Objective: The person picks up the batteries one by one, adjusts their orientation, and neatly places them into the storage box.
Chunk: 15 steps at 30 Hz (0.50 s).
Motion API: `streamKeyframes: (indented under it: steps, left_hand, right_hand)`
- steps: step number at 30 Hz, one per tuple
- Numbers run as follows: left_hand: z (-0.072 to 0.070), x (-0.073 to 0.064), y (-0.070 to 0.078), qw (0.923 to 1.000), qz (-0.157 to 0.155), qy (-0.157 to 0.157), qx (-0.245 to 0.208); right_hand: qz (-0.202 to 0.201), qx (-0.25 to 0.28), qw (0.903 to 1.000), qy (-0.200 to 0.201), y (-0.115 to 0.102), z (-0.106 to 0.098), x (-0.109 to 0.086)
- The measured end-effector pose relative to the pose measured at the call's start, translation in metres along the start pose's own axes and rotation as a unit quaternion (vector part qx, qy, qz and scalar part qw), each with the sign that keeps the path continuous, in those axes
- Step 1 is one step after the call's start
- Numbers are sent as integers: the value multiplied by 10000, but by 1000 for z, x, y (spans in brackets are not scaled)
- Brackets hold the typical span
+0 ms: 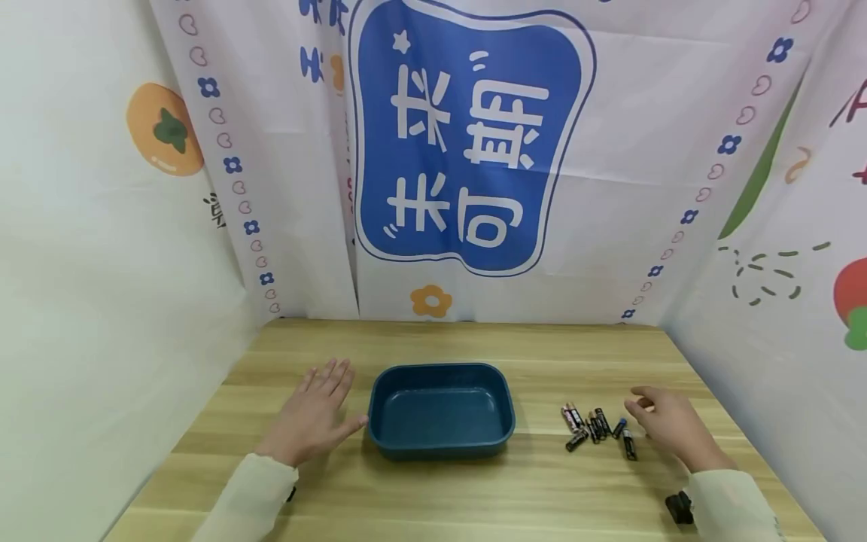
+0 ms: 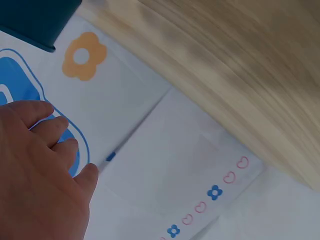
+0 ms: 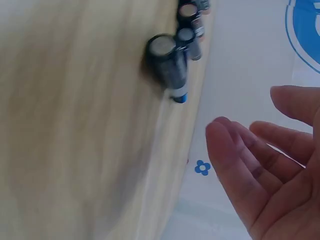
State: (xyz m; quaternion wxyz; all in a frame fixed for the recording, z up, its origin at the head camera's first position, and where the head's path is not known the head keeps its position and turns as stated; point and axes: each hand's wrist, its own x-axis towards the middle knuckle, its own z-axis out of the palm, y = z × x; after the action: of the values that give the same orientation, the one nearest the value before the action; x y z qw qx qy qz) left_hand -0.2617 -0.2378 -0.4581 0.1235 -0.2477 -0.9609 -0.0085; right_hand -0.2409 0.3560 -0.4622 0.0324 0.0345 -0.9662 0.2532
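Note:
A dark teal plastic basin [image 1: 440, 450] stands on the middle of the table. Left of it my left hand [image 1: 313, 414] spreads its fingers, the thumb tip right at the basin's near-left rim; in the left wrist view the hand [image 2: 45, 170] holds nothing. Several small batteries [image 1: 594, 424] lie loosely together to the basin's right, mostly black, one with a pink wrap. My right hand [image 1: 670, 425] hovers just right of them, fingers loosely bent and grasping nothing. In the right wrist view a battery [image 3: 170, 62] shows close by, apart from the fingertips.
The wood-grain table [image 1: 447, 500] is bounded by white printed cloth [image 1: 311, 286] at the back and both sides. A blue panel with white characters [image 1: 467, 143] is printed on the back cloth. Dark straps sit at both wrists.

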Motion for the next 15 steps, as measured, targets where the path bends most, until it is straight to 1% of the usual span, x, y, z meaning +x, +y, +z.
streamKeyframes:
  steps: [2,6,8,12,15]
  left_hand:
    - [0,1,3,10000,37,-10,-26]
    - [0,7,10,9999,139,20,-4]
    - [0,11,13,9998,198,26,-1]
    - [1,17,16,9994,346,58,-71]
    - [2,18,18,9988,472,86,-117]
  right_hand:
    - [24,-23,9999,-96,3,-1,0]
    - [262,228,9988,-349,13,-1,-2]
    - [479,605,9958,-498,16,0,-3]
    - [816,1375,9846,-701,20,3,-6]
    - [901,1645,9795,-731,24,8,-8]
